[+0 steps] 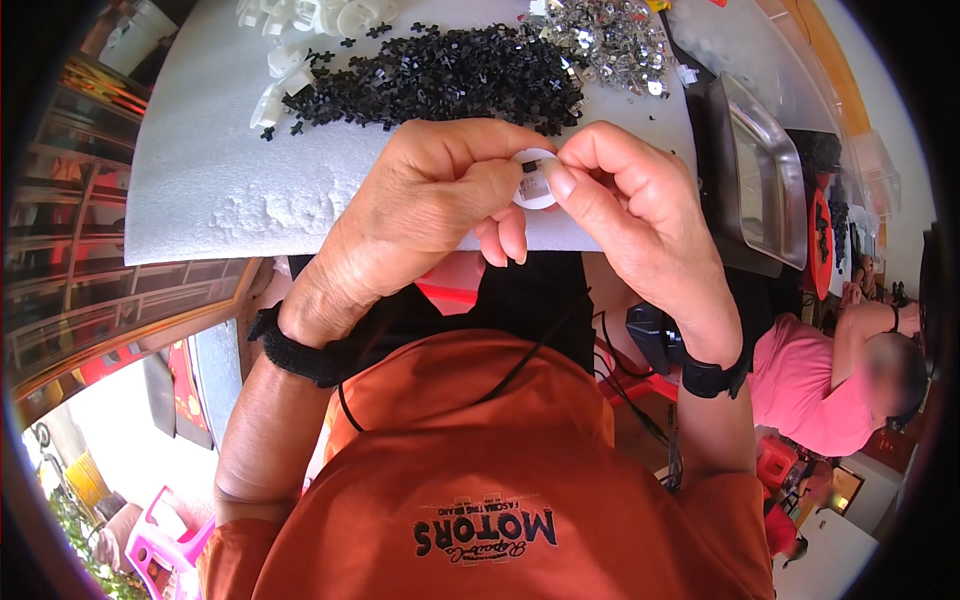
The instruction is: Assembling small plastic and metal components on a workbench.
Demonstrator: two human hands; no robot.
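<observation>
Between my two hands, above the near part of the table, is a small round white plastic piece (537, 194) with a dark bit on its upper face. My left hand (425, 195) pinches its left side between thumb and forefinger, the other fingers curled below. The thumb and forefinger of my right hand (640, 205) press on its right edge. Just beyond the hands lies a heap of small black cross-shaped parts (440, 75). To its right is a pile of small shiny metal pieces (615, 45).
White foam sheeting (230, 190) covers the table. White plastic pieces (315, 15) lie at the far left. A metal tray (770, 170) stands to the right, beside a red round tray (822, 240). Another person in pink (815, 385) sits at the right. A pink chair (165, 540) is at lower left.
</observation>
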